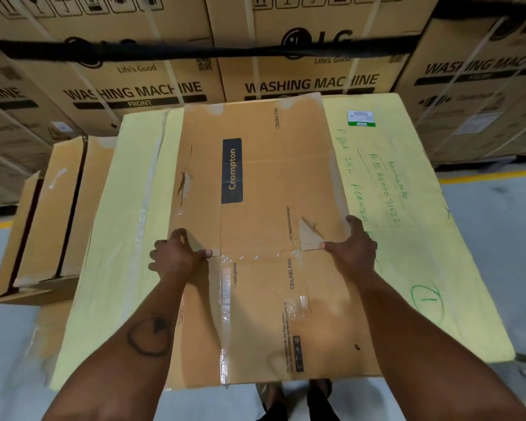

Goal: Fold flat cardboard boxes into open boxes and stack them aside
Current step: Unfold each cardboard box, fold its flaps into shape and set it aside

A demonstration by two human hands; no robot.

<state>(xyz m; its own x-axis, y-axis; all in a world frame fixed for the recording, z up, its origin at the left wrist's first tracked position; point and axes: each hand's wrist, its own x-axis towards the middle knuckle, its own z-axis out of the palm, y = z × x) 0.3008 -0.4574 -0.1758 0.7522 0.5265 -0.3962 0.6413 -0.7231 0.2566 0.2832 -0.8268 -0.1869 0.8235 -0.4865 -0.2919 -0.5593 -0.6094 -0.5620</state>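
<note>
Grey floor (9,344) was seen below the work surface, with dark shoes (295,399) at the near edge. Across a pale yellow sheet (407,238) a flat carton (271,183) printed "Crompton" and "CEILING FAN" was laid, its near flaps reaching toward the person. At the fold line between flaps and body, both sides of the carton were gripped. The left hand (176,253) was curled over the left edge, thumb pressed on top beside the stapled seam, fingers wrapped round the edge. The right hand (353,244) was clasped on the right edge, thumb pointed inward on top near a torn patch, the other fingers bent over the side. Green handwriting and a small label (361,118) were seen on the sheet to the right of the carton. To the left, on the floor, folded boxes (49,220) were stood just beside the sheet. Beyond, stacked cartons (310,83) marked "WASHING MACHINE" were ranged along the back.
</note>
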